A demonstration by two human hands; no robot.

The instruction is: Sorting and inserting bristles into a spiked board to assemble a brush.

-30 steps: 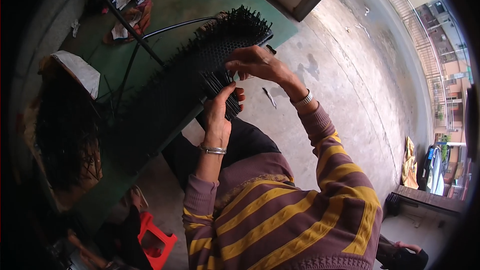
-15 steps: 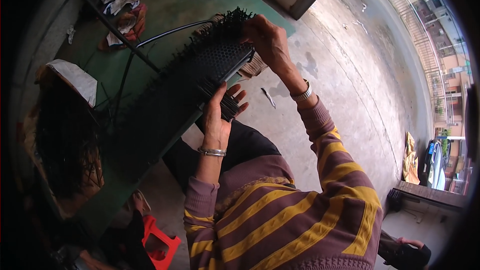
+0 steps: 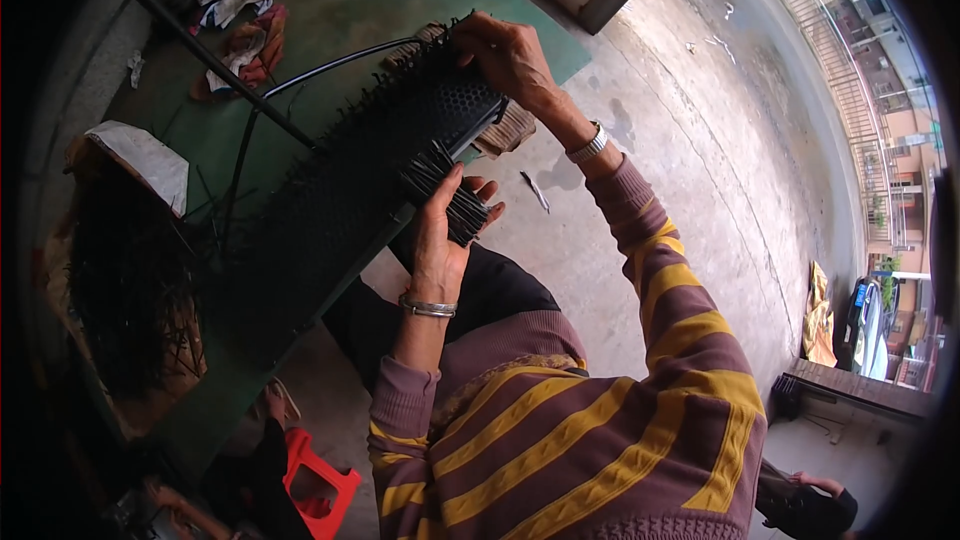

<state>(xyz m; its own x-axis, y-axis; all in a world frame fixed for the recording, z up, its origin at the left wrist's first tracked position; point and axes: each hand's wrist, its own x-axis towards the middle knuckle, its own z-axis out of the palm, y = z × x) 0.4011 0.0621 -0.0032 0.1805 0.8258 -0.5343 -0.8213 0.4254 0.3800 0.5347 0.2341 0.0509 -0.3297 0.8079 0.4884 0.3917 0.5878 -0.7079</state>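
A long black panel with honeycomb holes (image 3: pixel 462 118) slants across in front of me, its far side lined with upright black strips (image 3: pixel 385 90). At its far right end my right hand (image 3: pixel 508 58) is closed, fingertips pinched among the strips; whatever they grip is too small to make out. Near the panel's close edge, my left hand (image 3: pixel 438 245) clasps a bundle of thin black strips (image 3: pixel 466 212) between thumb and fingers. The panel's left part sinks into dark shadow.
A green tabletop (image 3: pixel 340 10) lies under the panel, crossed by a black metal bar (image 3: pixel 215 65). Left is an open carton (image 3: pixel 185 355) heaped with black strips. Rags (image 3: pixel 255 45) lie beyond. Below are a red stool (image 3: pixel 340 490) and another person's hand (image 3: pixel 172 500).
My right hand has shifted left along the strip-lined edge of the panel. My left hand has turned slightly, showing more of the bundle.
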